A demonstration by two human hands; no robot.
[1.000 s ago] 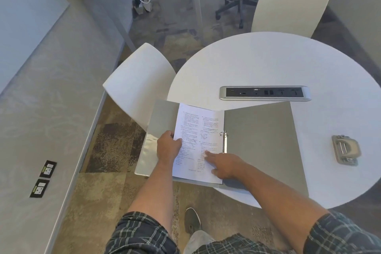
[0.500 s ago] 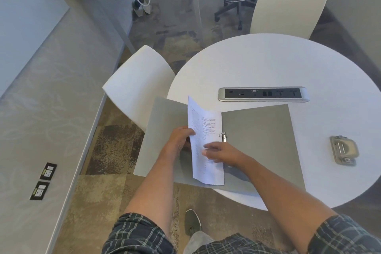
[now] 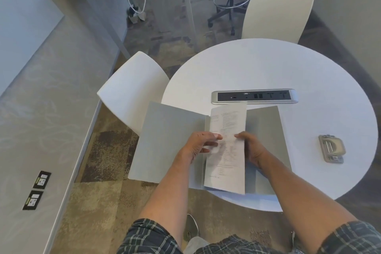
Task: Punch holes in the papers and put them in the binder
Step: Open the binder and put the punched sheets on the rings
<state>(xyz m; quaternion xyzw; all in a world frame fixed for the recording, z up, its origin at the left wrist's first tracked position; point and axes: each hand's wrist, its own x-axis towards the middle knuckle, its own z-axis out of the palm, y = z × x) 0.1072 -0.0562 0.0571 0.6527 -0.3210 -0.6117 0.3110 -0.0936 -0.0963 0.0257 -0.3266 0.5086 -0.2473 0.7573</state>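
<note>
A grey binder (image 3: 167,140) lies open on the near left part of the round white table (image 3: 268,68), its left cover hanging over the table edge. Printed papers (image 3: 228,123) stand lifted over the binder's spine, swung toward the right cover and hiding the rings. My left hand (image 3: 198,146) pinches the sheets' left edge with thumb and fingers. My right hand (image 3: 251,148) holds them from the right side, partly behind the paper. A metal hole punch (image 3: 331,148) sits on the table to the right, apart from both hands.
A silver power and data strip (image 3: 254,97) is set into the table just beyond the binder. One white chair (image 3: 134,93) stands at the table's left, another (image 3: 278,12) at the far side. My shoe (image 3: 191,227) shows on the carpet below.
The papers lay flat on the left cover a second ago. Both hands have lifted them and turned them rightward over the rings; the left cover is now bare.
</note>
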